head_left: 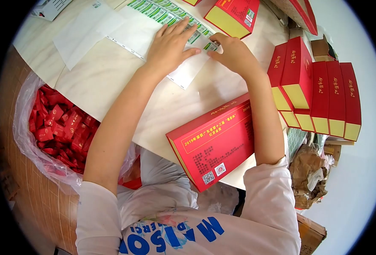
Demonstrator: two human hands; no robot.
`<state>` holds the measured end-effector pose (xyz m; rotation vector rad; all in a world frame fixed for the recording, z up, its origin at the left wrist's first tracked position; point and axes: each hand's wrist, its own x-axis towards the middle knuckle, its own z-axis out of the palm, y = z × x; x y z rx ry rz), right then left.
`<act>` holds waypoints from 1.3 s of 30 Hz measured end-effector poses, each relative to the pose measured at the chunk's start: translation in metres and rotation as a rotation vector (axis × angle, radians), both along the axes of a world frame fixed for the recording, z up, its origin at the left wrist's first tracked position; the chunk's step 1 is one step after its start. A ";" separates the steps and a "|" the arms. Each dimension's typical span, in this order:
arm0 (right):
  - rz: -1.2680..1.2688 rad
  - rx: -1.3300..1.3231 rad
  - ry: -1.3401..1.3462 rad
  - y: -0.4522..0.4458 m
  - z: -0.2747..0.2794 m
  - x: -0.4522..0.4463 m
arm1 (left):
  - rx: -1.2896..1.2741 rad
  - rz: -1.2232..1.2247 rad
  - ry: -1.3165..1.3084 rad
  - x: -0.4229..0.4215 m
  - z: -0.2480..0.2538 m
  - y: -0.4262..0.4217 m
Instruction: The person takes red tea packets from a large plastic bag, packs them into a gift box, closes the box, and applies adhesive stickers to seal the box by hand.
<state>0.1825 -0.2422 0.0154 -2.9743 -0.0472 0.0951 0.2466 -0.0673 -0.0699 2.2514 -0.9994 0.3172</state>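
Observation:
My left hand [169,47] lies flat with fingers spread on a sheet of green-and-white stickers [154,16]. At the sheet's near right corner, the thumb and forefinger of my right hand [234,54] pinch the edge of a sticker [211,45]. Whether that sticker has come off the backing cannot be made out. Bare white backing paper [183,76] shows below the fingers. Closer to my body, a red box [213,142] with gold and black print lies tilted at the table's edge, beneath my right forearm.
Several red boxes [298,76] are stacked on the right. Another red box [230,18] lies beyond my right hand. Blank white sheets [83,36] rest on the marbled table [107,91]. A clear plastic bag [24,123] of small red packets [64,127] stands on the floor at left.

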 end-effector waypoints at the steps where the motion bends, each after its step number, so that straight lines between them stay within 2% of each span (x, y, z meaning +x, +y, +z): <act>1: 0.014 0.078 -0.044 -0.004 -0.002 0.001 | 0.001 0.000 0.000 0.000 0.000 0.000; 5: 0.047 0.134 -0.195 -0.010 -0.010 0.005 | 0.001 -0.001 0.004 0.000 0.001 0.000; 8: -0.021 0.028 -0.241 -0.018 -0.004 0.009 | -0.007 0.008 0.018 0.001 0.000 0.000; 10: -0.115 -0.045 -0.381 -0.026 0.001 0.010 | -0.020 0.018 0.027 0.001 0.000 0.001; 12: -0.195 0.053 -0.293 -0.023 0.005 0.004 | -0.010 0.022 0.065 0.000 0.003 0.001; 14: -0.018 0.216 -0.157 -0.010 0.001 0.000 | -0.010 0.021 0.058 0.001 0.000 0.001; 16: 0.051 0.201 -0.130 -0.006 -0.002 -0.001 | -0.007 0.017 0.050 0.001 0.001 0.002; 18: 0.024 0.067 -0.185 -0.018 -0.005 0.006 | -0.001 0.038 0.048 -0.002 0.004 0.002; 20: -0.208 -0.041 -0.562 -0.030 0.013 0.005 | -0.034 0.025 0.028 -0.001 0.001 0.001; 21: -0.303 0.064 -0.706 -0.042 0.017 0.007 | -0.066 0.011 0.014 0.001 -0.001 0.002; 24: -0.423 0.104 -0.849 -0.033 0.042 -0.006 | -0.127 -0.032 0.045 -0.002 0.006 0.003; 25: -0.410 0.108 -0.861 -0.025 0.049 -0.011 | -0.290 -0.046 0.020 -0.006 0.013 0.005; 26: -0.308 0.138 -0.870 -0.012 0.056 -0.015 | -0.293 -0.034 0.002 -0.012 0.024 0.011; 28: -0.090 0.122 -0.881 0.018 0.068 -0.028 | -0.412 -0.038 0.279 -0.032 0.043 0.030; 29: 0.023 0.077 -0.880 0.035 0.074 -0.038 | -0.545 -0.018 0.279 -0.049 0.051 0.037; 31: 0.223 0.040 -0.852 0.069 0.080 -0.065 | -0.741 -0.072 0.578 -0.087 0.065 0.057; 33: 0.300 0.108 -0.799 0.096 0.076 -0.094 | -0.780 -0.152 0.705 -0.122 0.081 0.082; 39: 0.387 0.189 -0.590 0.114 0.058 -0.153 | -0.816 -0.127 0.873 -0.188 0.085 0.108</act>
